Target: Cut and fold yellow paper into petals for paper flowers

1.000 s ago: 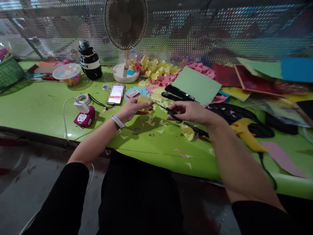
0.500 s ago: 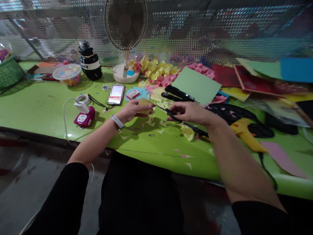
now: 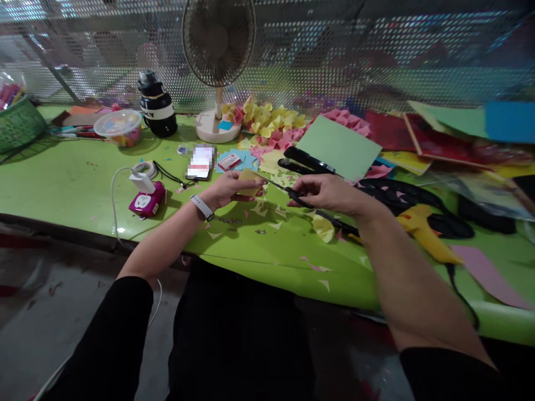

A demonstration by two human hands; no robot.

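My left hand (image 3: 229, 190) pinches a folded piece of yellow paper (image 3: 247, 182) above the green table (image 3: 267, 253). In my right hand (image 3: 321, 192) is a pair of dark scissors (image 3: 297, 197), its blades pointing left at the paper's upper right edge. Whether the blades are parted I cannot tell. Small yellow and pink paper scraps (image 3: 276, 225) lie under and around both hands. A yellow paper flower (image 3: 323, 227) sits just below my right hand. Beyond that hand lie a black hair straightener (image 3: 307, 161) and a light green paper sheet (image 3: 338, 146).
A yellow glue gun (image 3: 430, 231) with a cord lies right of my right forearm. Yellow paper flowers (image 3: 271, 118) and pink ones are heaped behind. At the back stand a fan (image 3: 218, 125) and a black bottle (image 3: 159, 114). A phone (image 3: 201, 161) and a magenta power adapter (image 3: 147, 201) are left.
The whole view has shifted slightly, so things appear a little further right. Both hands keep their hold, with the paper and scissors in nearly the same position.
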